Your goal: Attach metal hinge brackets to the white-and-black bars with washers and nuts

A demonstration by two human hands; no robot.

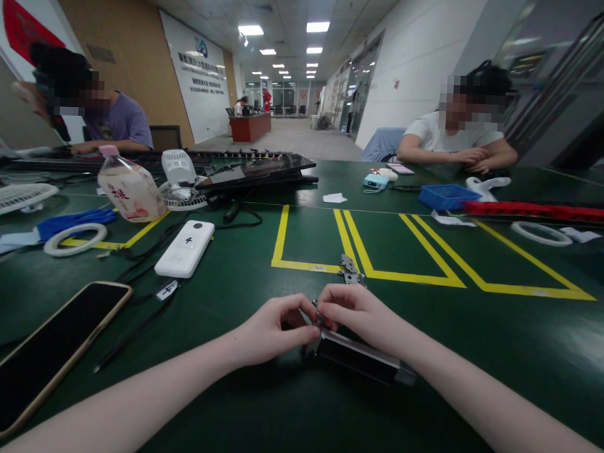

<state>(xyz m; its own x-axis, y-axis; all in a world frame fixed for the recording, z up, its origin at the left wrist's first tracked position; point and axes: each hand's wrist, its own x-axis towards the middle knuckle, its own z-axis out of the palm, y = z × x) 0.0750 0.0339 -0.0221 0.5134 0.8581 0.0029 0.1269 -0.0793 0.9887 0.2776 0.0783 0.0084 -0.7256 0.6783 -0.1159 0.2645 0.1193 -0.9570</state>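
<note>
My left hand [282,326] is closed, its thumb and fingers pinching at the near end of a long dark part with a silvery edge [361,357]. Opposite it, my right hand [348,307] pinches a small metal piece [319,315] between thumb and index finger, and the fingertips of both hands meet there. The dark part slants down to the right beneath my right hand and wrist; its lower side lies in shadow. Just beyond my right hand, several small metal brackets [349,267] lie on the table by the yellow tape.
On the green table [217,329], a phone [46,355], a white power bank [185,249], cables and a bottle [131,189] stand to the left. Yellow tape outlines [307,265] lie ahead. A blue tray [446,196] and red strip are farther right. Two people sit across.
</note>
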